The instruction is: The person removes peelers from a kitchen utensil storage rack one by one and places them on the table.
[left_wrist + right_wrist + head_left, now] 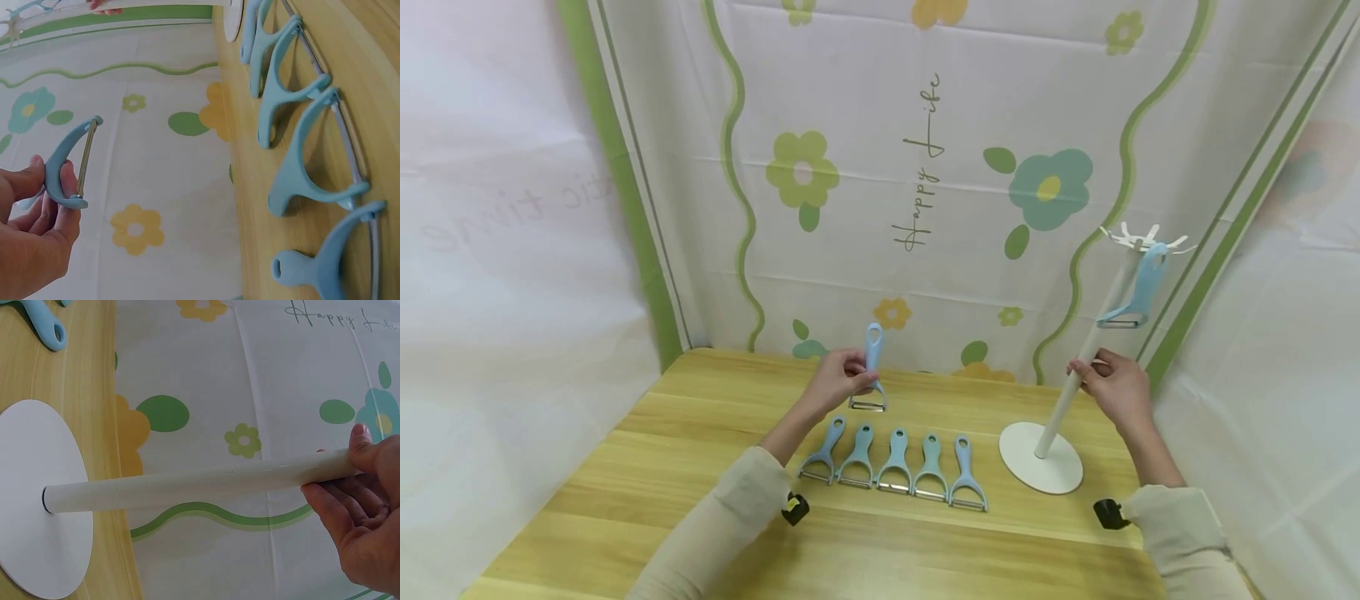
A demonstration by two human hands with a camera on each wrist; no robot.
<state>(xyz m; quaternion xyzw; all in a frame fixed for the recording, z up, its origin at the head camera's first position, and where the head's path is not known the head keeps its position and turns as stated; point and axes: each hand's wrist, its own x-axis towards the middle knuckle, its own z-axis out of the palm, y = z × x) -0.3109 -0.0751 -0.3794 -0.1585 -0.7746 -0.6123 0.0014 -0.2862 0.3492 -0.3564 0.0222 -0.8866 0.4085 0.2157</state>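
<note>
My left hand pinches a light blue peeler by its handle, holding it above the table with the blade end down. In the left wrist view that peeler shows its curved fork and metal blade. My right hand grips the pole of a white stand between thumb and fingers. Another blue peeler hangs from one of the hooks at the stand's top. A row of several blue and green-blue peelers lies on the table below my left hand, handles pointing away from me.
The stand's round white base sits on the right of the wooden table. A flower-printed curtain hangs behind the table's far edge, with more pale cloth at both sides. Black wrist cameras are strapped near my sleeves.
</note>
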